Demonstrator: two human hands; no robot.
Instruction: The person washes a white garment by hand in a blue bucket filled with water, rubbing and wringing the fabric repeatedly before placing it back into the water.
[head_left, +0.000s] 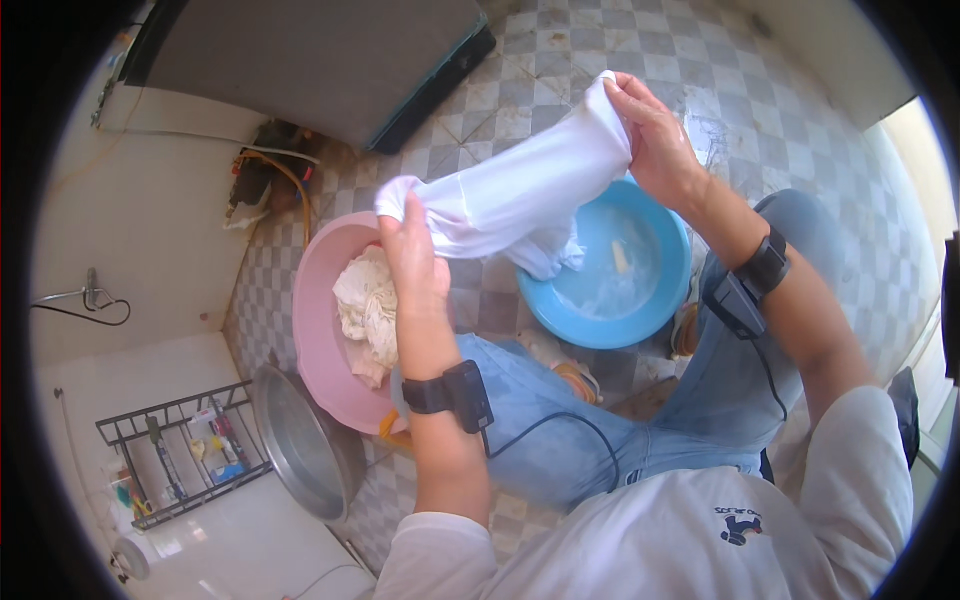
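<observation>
A damp-looking white cloth garment (530,185) is stretched between my two hands. My left hand (412,255) pinches its left end, beside and above the pink basin (318,330). Higher and to the right, my right hand (658,140) grips the other end. The garment's lower folds hang down over the left edge of the blue basin (540,318). Inside that basin is cloudy, sudsy water with a pale bar (619,258), which looks like soap. Crumpled cream patterned cloth (368,305) lies in the pink basin.
A large metal basin (275,425) leans by the left wall, near a black wire rack (200,490) holding brushes and small items. A big grey box-like unit (300,60) stands at the far left. My knees flank the blue basin on the checkered tile floor (560,60).
</observation>
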